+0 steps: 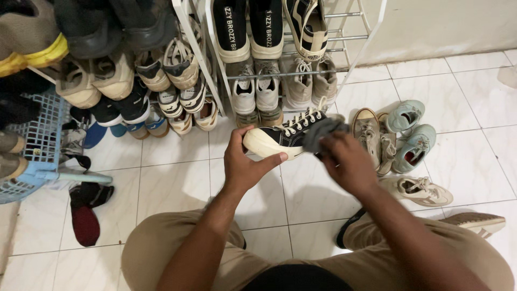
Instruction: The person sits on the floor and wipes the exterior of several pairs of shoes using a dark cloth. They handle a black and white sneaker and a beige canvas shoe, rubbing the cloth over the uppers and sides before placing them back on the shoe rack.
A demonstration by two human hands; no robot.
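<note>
My left hand (245, 161) grips the toe of a black canvas sneaker (280, 137) with a cream sole and white laces, holding it up over the tiled floor. My right hand (347, 161) is closed on a grey cloth (323, 132) pressed against the sneaker's heel end. The sneaker lies on its side, toe pointing left. My knees in beige trousers are below, either side of the hands.
A white metal shoe rack (301, 73) full of sneakers stands straight ahead, with another loaded rack to the left. Loose shoes lie at right: a beige pair (371, 137), a mint pair (412, 134), tan sneakers (423, 191). A blue basket (37, 156) and dark socks (86, 213) sit at left.
</note>
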